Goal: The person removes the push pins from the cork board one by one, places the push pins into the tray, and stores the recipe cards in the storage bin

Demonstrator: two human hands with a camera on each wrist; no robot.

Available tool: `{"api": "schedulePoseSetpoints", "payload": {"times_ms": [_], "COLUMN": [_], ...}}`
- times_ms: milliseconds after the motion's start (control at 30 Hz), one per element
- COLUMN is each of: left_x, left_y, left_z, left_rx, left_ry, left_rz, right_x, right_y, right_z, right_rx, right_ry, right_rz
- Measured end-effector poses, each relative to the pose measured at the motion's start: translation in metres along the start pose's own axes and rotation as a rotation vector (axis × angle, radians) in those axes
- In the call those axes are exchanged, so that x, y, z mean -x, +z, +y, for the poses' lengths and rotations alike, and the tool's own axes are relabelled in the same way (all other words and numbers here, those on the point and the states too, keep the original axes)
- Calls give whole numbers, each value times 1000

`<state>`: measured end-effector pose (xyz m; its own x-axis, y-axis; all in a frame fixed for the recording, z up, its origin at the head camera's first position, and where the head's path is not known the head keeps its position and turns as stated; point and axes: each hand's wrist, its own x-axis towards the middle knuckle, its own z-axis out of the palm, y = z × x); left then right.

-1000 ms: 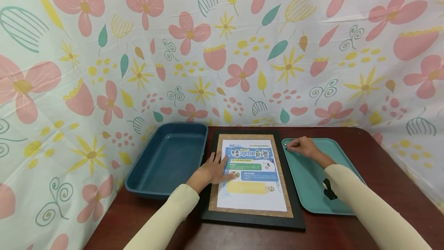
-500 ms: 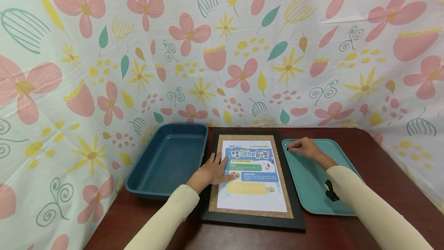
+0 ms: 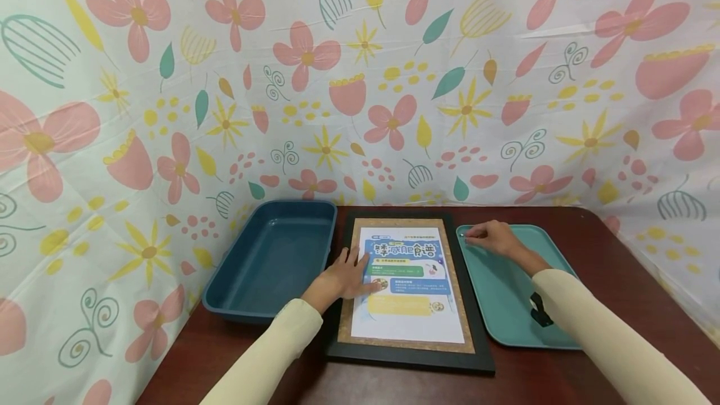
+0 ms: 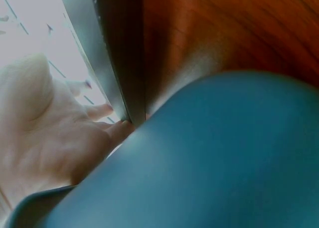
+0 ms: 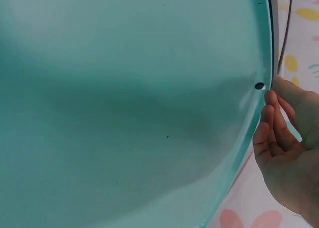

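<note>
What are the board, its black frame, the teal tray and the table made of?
Board: likely matt cork, brown and speckled around the paper.
Black frame: smooth painted wood or plastic; its even colour fits both.
Teal tray: probably plastic, smooth and uniformly coloured.
Table: glossy; grain in the left wrist view suggests wood, or laminate.

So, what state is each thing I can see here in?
Left hand: fingers spread, resting on the poster
Right hand: fingers drawn together at the teal tray's rim
Poster: face up on the board
Board: lying flat
Blue bin: upright, open-topped
Teal tray: flat, open side up
Small dark thing: beside the fingertips; gripped or loose, unclear
Patterned cloth: hanging, creased
</note>
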<state>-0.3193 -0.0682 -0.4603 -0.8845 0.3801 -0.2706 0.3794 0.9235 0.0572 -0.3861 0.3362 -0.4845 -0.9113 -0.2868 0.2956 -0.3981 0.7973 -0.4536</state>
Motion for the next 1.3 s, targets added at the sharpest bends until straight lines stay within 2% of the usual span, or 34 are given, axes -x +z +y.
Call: {"api": "schedulePoseSetpoints", "payload": {"times_ms": [167,567,867,1100,1300], "left_x": [1,1,0,1,0], "left_y": [0,-1,1,1,0], "left_z": [0,0,0,0,2], "left_rx": [5,6,4,3,-2], "left_ry": [0,8,8,1,-1], "left_rz": [-8,-15,-13,-8,-2], "right_x": [0,2,2,2,5], "right_y": [-1,-3,4,9,12], "right_z": [-8,-23,-29,-37,-43], "right_rx": [-7,-36,-44,-93,-75], "right_ry": [-24,-34,-64,-69,-97], "right_rz": [0,-68,-77,-101,-102]}}
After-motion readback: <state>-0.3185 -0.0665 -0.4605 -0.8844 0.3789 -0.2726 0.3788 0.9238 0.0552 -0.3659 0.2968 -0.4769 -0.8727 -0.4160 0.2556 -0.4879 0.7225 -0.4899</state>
